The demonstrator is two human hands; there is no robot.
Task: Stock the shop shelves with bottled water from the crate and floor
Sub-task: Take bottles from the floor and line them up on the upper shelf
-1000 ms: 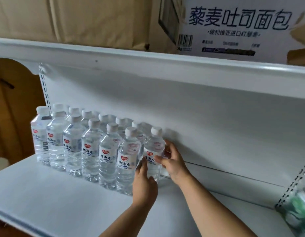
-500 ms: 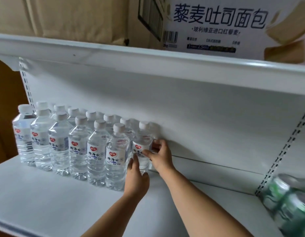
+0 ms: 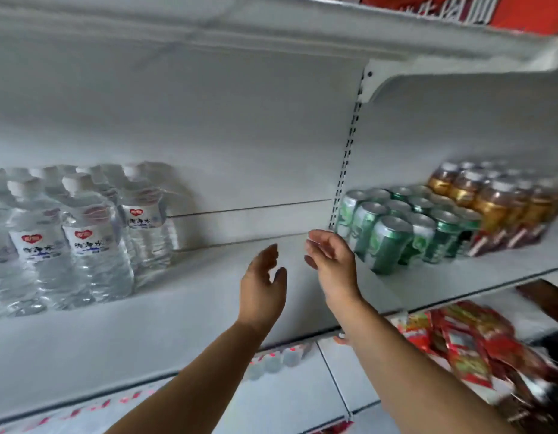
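Head view: clear plastic water bottles [image 3: 90, 242] with white caps and white labels stand upright in close rows at the left of the frame, on a white metal shelf [image 3: 177, 324]. At centre, the left hand [image 3: 263, 286] and right hand [image 3: 331, 258] are raised over a bare stretch of that shelf, palms turned toward each other with a gap between. The fingers are loosely spread and grip nothing. Right of a perforated white upright [image 3: 346, 158] sit green drink cans [image 3: 393, 233] and, behind them, amber bottles [image 3: 490, 198]. Red snack packets [image 3: 459, 339] lie on the shelf below, at lower right. The step in hand appears to be the interval between placements. The next move calls for fetching more bottles from the crate or floor, neither in view, and setting them upright just right of the standing rows.
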